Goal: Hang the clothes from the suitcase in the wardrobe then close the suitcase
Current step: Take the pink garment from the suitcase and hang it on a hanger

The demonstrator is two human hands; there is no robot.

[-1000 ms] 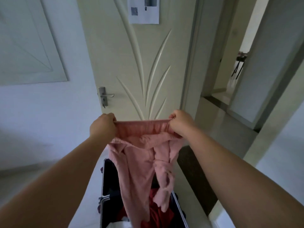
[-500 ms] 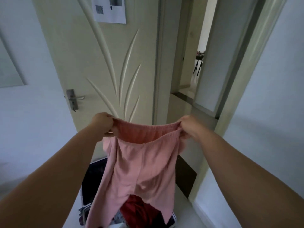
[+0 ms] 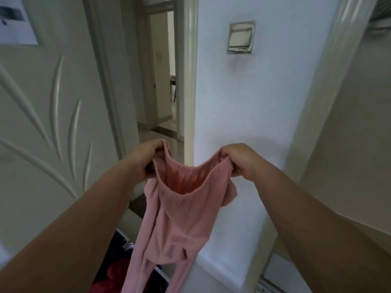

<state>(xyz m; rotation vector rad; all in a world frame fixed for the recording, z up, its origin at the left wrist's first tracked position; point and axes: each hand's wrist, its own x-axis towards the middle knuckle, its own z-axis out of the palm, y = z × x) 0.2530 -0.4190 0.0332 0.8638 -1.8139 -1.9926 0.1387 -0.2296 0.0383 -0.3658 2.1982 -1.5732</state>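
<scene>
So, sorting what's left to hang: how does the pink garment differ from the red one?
The pale pink elastic-waist garment is held up by both hands, left hand and right hand, and hangs full length; the dark red garment lies bunched in the open black suitcase. Neither is hung.

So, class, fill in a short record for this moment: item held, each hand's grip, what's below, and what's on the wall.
held item: pink trousers, hanging down
left hand: grips the waistband's left side
right hand: grips the waistband's right side
below: open suitcase with a red garment inside
wall: light switch
</scene>
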